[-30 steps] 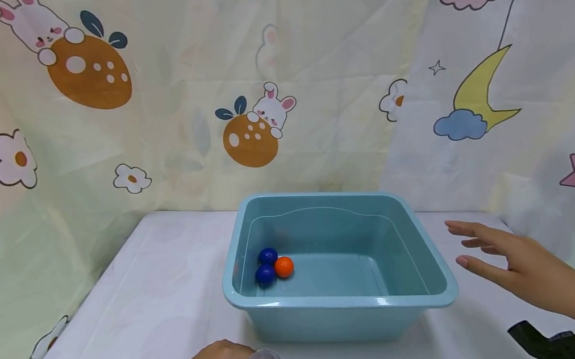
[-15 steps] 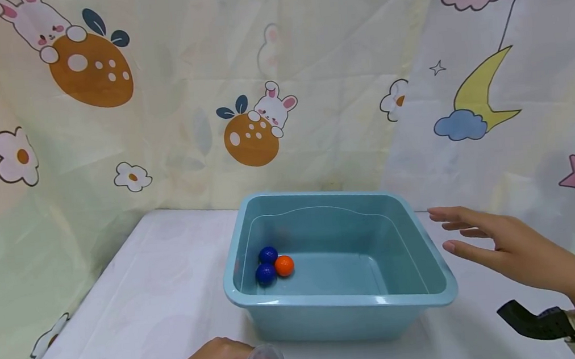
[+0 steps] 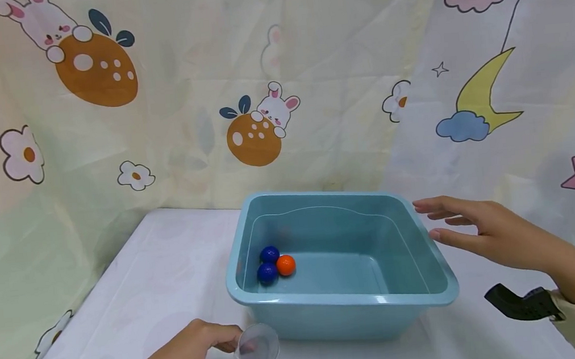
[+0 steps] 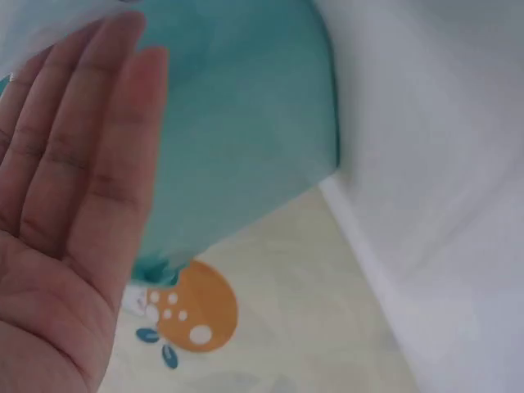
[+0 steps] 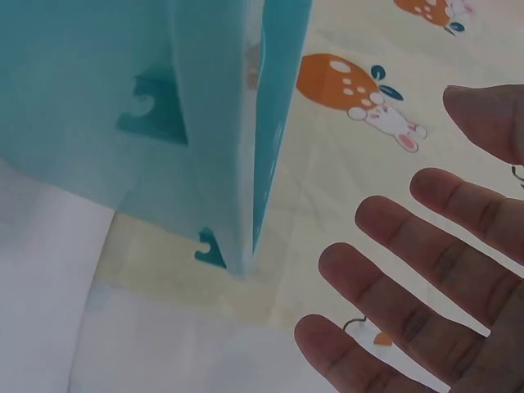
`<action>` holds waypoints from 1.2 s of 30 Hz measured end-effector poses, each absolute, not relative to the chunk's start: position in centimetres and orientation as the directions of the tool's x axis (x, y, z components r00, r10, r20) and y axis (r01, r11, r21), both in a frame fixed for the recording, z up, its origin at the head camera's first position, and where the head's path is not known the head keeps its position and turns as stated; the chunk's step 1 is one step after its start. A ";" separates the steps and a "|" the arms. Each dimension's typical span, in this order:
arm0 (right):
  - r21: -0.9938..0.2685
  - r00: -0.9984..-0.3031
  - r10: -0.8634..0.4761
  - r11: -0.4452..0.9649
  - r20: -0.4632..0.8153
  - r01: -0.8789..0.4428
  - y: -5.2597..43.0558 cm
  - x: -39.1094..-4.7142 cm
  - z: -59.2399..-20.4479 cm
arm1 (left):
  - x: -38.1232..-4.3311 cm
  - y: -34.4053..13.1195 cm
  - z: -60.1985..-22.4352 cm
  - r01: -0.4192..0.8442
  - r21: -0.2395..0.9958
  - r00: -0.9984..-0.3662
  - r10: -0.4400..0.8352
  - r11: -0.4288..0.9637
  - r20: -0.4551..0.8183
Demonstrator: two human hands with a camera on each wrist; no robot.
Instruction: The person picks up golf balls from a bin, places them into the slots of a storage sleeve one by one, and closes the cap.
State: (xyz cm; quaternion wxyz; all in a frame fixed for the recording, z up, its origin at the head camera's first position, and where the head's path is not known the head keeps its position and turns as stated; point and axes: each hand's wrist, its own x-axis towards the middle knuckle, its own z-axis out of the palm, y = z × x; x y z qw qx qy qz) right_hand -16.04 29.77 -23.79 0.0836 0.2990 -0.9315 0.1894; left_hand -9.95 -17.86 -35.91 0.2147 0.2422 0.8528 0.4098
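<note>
A pale blue plastic tub (image 3: 330, 318) stands on the table, with two dark blue balls (image 3: 267, 273) and one orange ball (image 3: 286, 265) grouped at its left end. In front of the tub's near left corner, my left hand (image 3: 185, 354) holds a clear plastic cup (image 3: 257, 347), its mouth facing the head camera and something small and dark showing inside. The left wrist view has the fingers (image 4: 115, 164) long against the cup's edge. My right hand (image 3: 492, 235) is in the air by the tub's right rim, fingers spread apart and holding nothing.
A white-covered table (image 3: 139, 306) extends under and around the tub. Behind it hangs a printed fabric backdrop (image 3: 334, 130) with rabbits, flowers and a moon. A black strap (image 3: 521, 301) juts from the right wrist at the sleeve.
My right hand has moved left and away toward the tub's right rim. The left hand has come up a little with the cup, more of it now showing. The balls stay put.
</note>
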 end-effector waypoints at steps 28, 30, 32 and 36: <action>-0.411 -0.749 -0.663 0.679 0.012 -0.608 23.1 -20.5 -22.0 | -11.9 -21.8 -31.2 0.700 0.593 -0.702 0.531 0.397 0.474; -0.422 -0.739 -0.674 0.672 -0.007 -0.609 22.6 -21.0 -22.2 | -12.1 -22.0 -31.0 0.688 0.597 -0.717 0.513 0.413 0.472; -0.435 -0.725 -0.688 0.659 -0.020 -0.613 22.1 -21.4 -22.4 | -12.2 -22.2 -30.9 0.672 0.600 -0.735 0.493 0.435 0.466; -0.444 -0.707 -0.706 0.647 -0.044 -0.619 21.2 -22.1 -22.9 | -12.5 -22.4 -30.8 0.644 0.606 -0.762 0.461 0.467 0.454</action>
